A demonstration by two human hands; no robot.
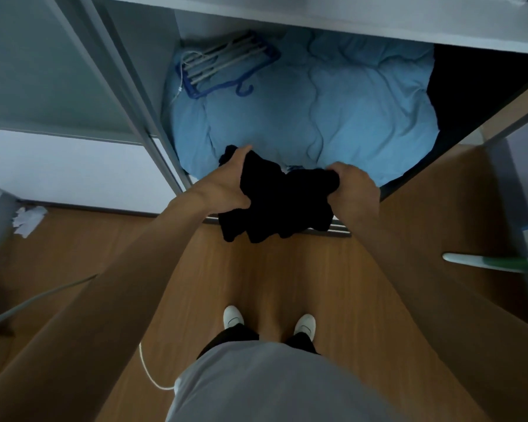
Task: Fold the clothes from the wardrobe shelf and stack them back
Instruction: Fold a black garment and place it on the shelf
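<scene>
A crumpled black garment (pixel 279 205) hangs in the air in front of the open wardrobe, above its bottom track. My left hand (pixel 230 185) grips its left side, thumb under the cloth and fingers over the top edge. My right hand (pixel 355 185) grips its right side with the fingers curled into the fabric. The cloth bunches between both hands and its lower edge droops toward the wooden floor. A white wardrobe shelf (pixel 333 19) runs across the top of the view.
A light blue duvet (pixel 317 108) fills the wardrobe bottom, with a blue hanger rack (pixel 226 67) lying on it. The wardrobe door (pixel 58 65) stands at left. A mop handle (pixel 485 263) lies on the floor at right, crumpled paper (pixel 28 220) at left, a white cord (pixel 153 373) near my feet.
</scene>
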